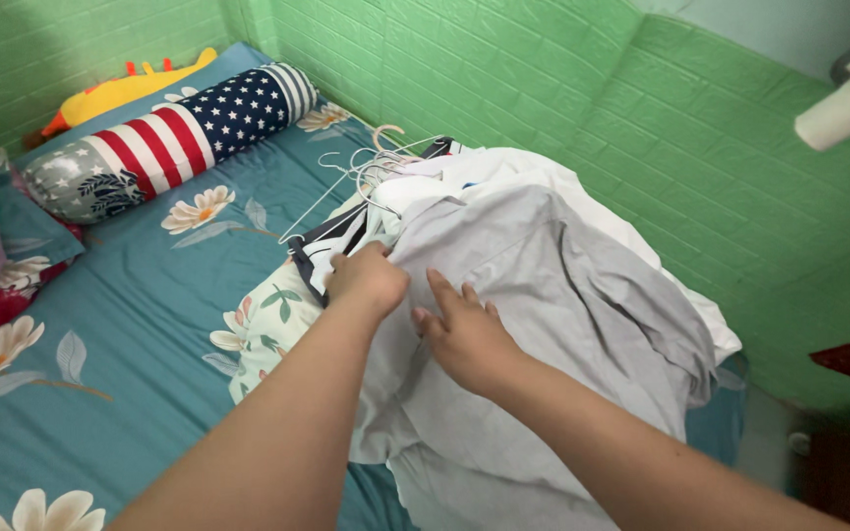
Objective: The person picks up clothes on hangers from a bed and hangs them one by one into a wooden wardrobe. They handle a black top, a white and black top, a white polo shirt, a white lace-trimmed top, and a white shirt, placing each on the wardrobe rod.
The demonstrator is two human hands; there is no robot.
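head view: the left hand (368,280) is closed, pinching the edge of a grey shirt (543,295) on the clothes pile on the bed (130,324). the right hand (464,334) lies flat and open on it. hangers (371,167) are still in the pile; nothing looks folded yet.

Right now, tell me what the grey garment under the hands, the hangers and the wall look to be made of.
Grey garment: thin, matte woven or knit cloth, probably cotton or a blend, since it creases softly where the left hand grips it and the right hand presses it.
Hangers: thin white wire, likely coated metal.
Wall: green brick-pattern panels, seemingly padded foam, with soft rounded joints.
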